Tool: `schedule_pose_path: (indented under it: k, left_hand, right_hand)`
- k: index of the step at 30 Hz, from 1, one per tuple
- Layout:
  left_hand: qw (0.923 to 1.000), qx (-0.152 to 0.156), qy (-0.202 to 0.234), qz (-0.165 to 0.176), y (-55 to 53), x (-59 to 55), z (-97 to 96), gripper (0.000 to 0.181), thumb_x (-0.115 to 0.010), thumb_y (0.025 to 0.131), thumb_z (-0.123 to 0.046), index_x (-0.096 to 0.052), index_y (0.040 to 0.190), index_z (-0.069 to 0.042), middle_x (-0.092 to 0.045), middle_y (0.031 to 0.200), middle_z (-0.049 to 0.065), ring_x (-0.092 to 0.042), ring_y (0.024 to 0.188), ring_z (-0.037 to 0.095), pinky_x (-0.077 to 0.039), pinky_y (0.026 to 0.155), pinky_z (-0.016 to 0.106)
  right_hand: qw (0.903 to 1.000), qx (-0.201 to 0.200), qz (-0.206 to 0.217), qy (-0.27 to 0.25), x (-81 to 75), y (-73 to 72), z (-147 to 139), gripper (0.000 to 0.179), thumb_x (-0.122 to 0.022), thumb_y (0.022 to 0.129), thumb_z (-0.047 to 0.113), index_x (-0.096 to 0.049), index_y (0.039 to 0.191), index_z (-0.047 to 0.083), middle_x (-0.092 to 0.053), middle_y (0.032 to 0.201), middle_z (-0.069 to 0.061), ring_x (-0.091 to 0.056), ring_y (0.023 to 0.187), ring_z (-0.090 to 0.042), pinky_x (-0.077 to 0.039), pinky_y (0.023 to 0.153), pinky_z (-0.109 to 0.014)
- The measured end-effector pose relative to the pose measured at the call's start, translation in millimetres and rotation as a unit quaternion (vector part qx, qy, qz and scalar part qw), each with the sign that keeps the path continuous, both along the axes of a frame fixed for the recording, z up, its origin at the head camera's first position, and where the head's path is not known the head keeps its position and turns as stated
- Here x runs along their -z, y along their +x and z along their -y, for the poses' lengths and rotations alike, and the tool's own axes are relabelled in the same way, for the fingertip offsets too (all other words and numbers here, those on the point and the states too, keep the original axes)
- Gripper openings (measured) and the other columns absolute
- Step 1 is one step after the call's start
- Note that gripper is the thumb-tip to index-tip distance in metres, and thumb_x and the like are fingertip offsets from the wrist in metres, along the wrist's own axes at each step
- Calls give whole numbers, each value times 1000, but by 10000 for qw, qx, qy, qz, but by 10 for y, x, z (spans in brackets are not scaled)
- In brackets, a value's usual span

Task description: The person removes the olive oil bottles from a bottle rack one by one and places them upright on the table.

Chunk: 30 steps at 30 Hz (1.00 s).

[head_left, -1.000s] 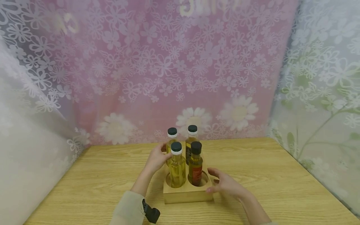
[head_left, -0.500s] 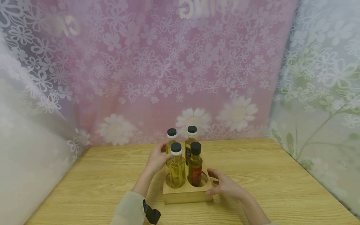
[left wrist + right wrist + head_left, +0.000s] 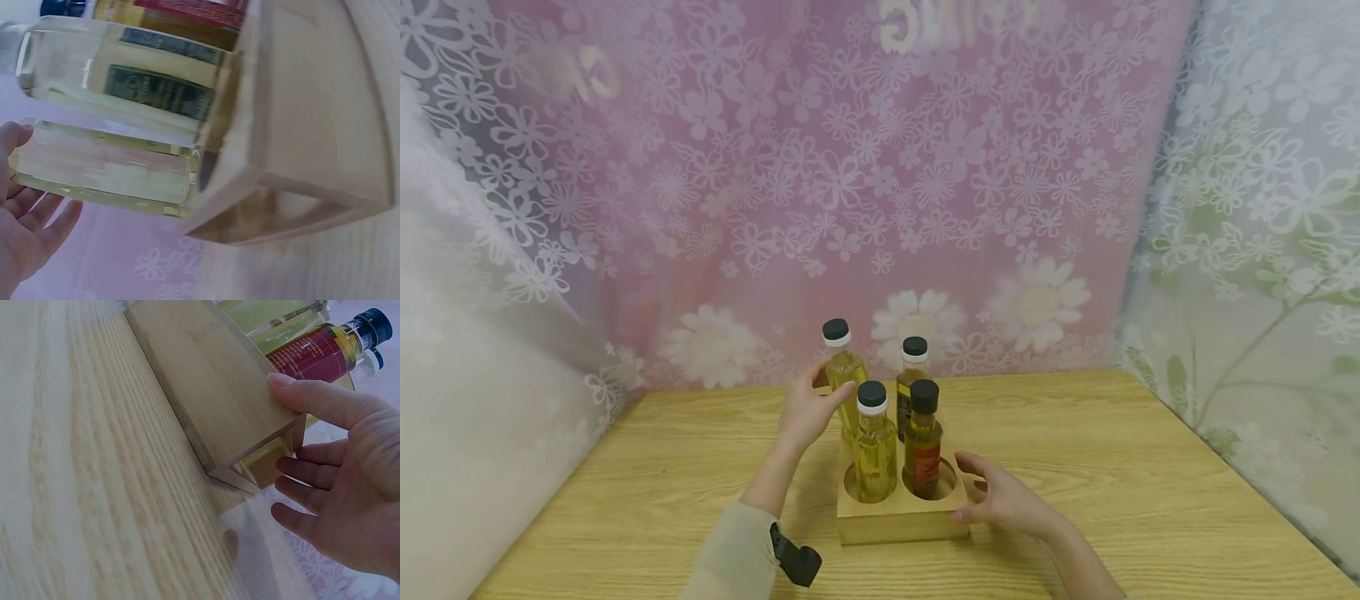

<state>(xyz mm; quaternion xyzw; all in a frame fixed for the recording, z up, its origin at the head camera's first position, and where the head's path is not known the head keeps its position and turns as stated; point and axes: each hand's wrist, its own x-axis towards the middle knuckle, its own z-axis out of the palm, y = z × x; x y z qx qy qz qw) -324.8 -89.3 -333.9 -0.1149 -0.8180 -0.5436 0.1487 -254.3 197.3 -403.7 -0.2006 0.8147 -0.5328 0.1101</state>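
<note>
With my left hand (image 3: 807,410) I grip the upper part of a clear oil bottle (image 3: 846,373) with a dark cap and white collar. It leans left above the back left hole of a wooden bottle rack (image 3: 904,527); its base is near the rack's top in the left wrist view. At the rack's front right corner, my right hand (image 3: 1006,497) rests its thumb on the front face, other fingers beside the open end. A yellow oil bottle (image 3: 876,467) stands front left, a red-labelled bottle (image 3: 927,468) front right, and a dark-labelled bottle (image 3: 913,377) back right.
The rack stands on a wood-grain table (image 3: 700,467). A pink flowered curtain (image 3: 775,208) hangs behind the table's far edge, with pale curtains at both sides. A black strap device (image 3: 796,558) sits on the left sleeve.
The back left bottle has risen and tilted left in my left hand, which moved up and left with it. My right hand stays at the rack's corner, and the other bottles keep their places.
</note>
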Motion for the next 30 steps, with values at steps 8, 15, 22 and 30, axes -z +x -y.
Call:
schedule_pose_path:
  k: [8,15,22,30]
  left_hand:
    - [9998,89,111,-101,27,-187,116,57,-70,84,-28,-49,132,-6,-58,116,15,-56,105,33,-48,86,44]
    - [9998,-89,147,-43,0,-203,338,53,-70,84,-22,-51,130,-4,-58,114,18,-58,103,32,-49,85,43]
    - [9991,-369,95,177,24,-169,660,55,-66,87,-21,-46,134,-1,-55,118,21,-53,109,35,-44,91,47]
    - [9943,-1010,-236,241,51,-51,1059,55,-66,87,-20,-45,134,2,-52,122,24,-48,113,36,-41,93,50]
  right_hand:
    - [9999,28,-16,103,-14,24,4,89,-76,78,20,-21,141,-11,-20,144,-34,-24,124,-57,-27,98,-63]
    - [9997,72,-67,209,-16,21,10,89,-76,78,22,-22,141,-11,-21,143,-34,-25,125,-56,-27,99,-62]
    - [9997,96,10,243,-35,37,9,89,-76,78,23,-22,142,-10,-21,144,-33,-25,123,-58,-28,97,-63]
    - [9998,57,4,170,-26,34,5,89,-75,79,22,-21,141,-11,-20,144,-34,-24,124,-57,-27,98,-63]
